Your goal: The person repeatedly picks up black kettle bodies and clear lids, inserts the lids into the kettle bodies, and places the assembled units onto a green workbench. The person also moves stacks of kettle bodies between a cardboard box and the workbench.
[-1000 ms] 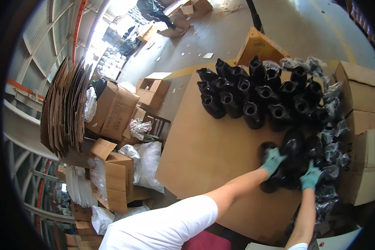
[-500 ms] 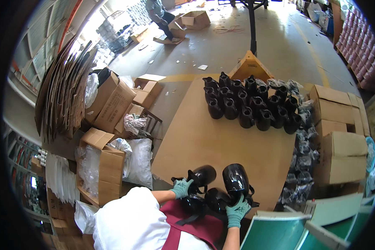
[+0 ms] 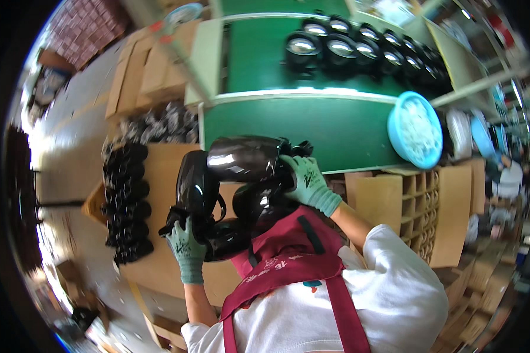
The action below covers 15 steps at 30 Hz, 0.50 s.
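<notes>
Both my hands wear pale green gloves and carry glossy black jugs in front of my maroon apron. My left hand (image 3: 186, 247) is closed at the handle end of one upright jug (image 3: 194, 183), with a lower jug (image 3: 227, 240) against it. My right hand (image 3: 307, 181) grips around the handle end of a jug lying sideways (image 3: 241, 160), and another jug (image 3: 259, 201) sits just under it. The jugs press together in a cluster. The fingers are partly hidden behind the handles, so which finger holds which jug is unclear.
Ahead stands a green-topped workbench (image 3: 294, 126) with a raised shelf bearing rows of black jugs (image 3: 341, 48). A blue basin (image 3: 396, 126) of clear plastic pieces sits at its right. More jugs (image 3: 129, 200) stand on a cardboard sheet (image 3: 162, 176) at left. A divided carton (image 3: 376, 203) is at right.
My view and body have turned right, from the cardboard sheet toward the green workbench. The jugs came along, lifted in both hands; the jug rows on the sheet now lie at left.
</notes>
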Tool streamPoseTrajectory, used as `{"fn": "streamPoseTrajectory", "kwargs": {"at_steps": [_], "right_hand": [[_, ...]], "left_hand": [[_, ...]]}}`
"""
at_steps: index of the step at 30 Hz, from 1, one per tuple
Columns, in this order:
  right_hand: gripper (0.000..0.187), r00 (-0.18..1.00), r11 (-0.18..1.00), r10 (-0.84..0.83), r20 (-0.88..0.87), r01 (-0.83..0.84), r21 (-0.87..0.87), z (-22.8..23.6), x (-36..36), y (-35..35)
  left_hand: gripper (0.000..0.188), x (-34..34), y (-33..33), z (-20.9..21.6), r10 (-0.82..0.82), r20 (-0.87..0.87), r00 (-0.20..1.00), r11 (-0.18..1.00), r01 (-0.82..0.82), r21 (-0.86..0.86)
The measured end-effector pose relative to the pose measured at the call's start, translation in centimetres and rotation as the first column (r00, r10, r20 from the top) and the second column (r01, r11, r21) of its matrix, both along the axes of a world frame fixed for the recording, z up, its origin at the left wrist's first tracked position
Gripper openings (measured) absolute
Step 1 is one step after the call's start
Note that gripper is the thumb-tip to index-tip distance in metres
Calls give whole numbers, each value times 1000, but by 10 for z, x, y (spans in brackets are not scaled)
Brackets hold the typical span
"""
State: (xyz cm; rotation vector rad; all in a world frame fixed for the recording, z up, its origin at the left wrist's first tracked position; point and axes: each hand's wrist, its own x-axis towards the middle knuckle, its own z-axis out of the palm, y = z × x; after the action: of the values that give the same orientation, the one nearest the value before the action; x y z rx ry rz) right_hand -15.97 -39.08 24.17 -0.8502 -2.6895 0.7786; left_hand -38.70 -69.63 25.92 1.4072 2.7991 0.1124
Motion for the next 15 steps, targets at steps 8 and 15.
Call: {"fn": "streamPoseTrajectory", "kwargs": {"at_steps": [8, 15], "right_hand": [[81, 767, 828, -549, 332, 554, 90, -36, 145, 151], [91, 633, 736, -656, 410, 657, 163, -29, 183, 186]], "left_hand": [[74, 50, 291, -9, -502, 159, 850, 844, 522, -124], [90, 129, 443, -26, -743, 106, 661, 645, 749, -151]]}}
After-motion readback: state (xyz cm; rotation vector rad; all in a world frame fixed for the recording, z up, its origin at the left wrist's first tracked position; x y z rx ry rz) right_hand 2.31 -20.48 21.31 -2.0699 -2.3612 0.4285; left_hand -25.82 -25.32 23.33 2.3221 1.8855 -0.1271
